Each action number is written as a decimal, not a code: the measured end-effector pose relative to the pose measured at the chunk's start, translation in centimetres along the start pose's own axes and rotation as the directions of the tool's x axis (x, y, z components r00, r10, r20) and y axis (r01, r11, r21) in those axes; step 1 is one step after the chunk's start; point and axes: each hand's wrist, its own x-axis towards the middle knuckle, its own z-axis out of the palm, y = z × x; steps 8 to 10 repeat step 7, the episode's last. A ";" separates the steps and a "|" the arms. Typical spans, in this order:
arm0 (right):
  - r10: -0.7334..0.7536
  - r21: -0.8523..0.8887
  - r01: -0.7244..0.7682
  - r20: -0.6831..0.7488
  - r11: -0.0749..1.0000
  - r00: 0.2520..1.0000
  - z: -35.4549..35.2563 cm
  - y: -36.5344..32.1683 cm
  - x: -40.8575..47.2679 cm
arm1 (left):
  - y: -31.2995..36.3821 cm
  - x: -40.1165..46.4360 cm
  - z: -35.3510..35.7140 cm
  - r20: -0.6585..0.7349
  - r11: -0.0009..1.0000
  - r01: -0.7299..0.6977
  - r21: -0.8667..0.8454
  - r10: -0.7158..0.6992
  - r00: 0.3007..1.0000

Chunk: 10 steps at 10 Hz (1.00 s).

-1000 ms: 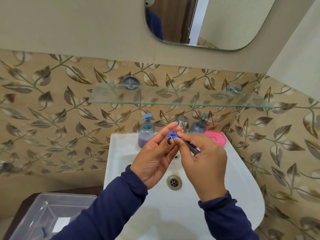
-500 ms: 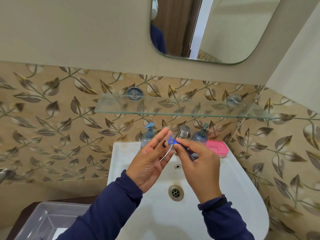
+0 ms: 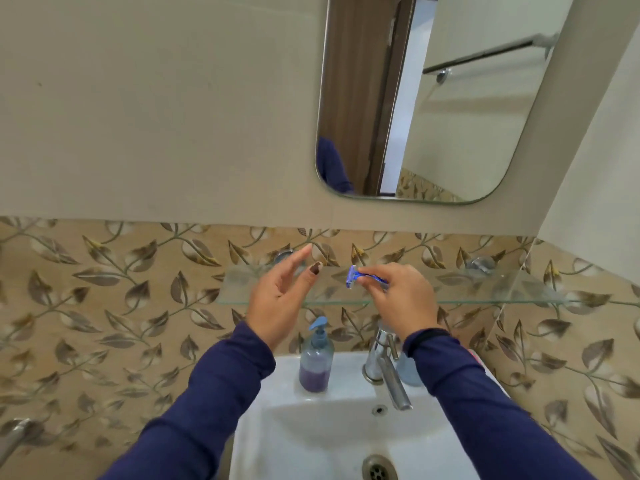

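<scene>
Pinched a blue razor (image 3: 352,277) in the right grip (image 3: 405,299), thumb and fingertips closed on the handle just behind the head, with the blades sticking out to the left of the fingers and away from skin. Held it raised, level with the glass shelf (image 3: 485,296) just beyond the knuckles, probably to set it down there or to look the head over; could not tell which. Held the left grip (image 3: 277,299) open and empty a little to the left of the razor, fingers straight and spread, palm turned toward it, touching nothing; likely to be off the blades yet near enough to help. Saw, well below both wrists, a pump bottle (image 3: 316,362) of purple liquid beneath the left grip and a chrome tap (image 3: 382,362) beneath the right, both standing on the back rim of a white basin (image 3: 311,427). Judged the shelf the likeliest resting place, so close behind the razor; would call for a flat lay, handle along the glass, well in from the front edge
</scene>
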 end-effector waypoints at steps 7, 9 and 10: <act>-0.014 0.015 0.012 0.165 1.000 0.986 3.1 0.4 4.6 | -4.3 4.2 -0.5 0.018 0.378 -0.045 0.925 0.075 0.997; -0.014 0.015 0.012 0.165 1.000 0.986 3.1 0.4 4.6 | -4.3 4.2 -0.5 0.018 0.378 -0.045 0.925 0.075 0.997; -0.014 0.015 0.012 0.165 1.000 0.986 3.1 0.4 4.6 | -4.3 4.2 -0.5 0.018 0.378 -0.045 0.925 0.075 0.997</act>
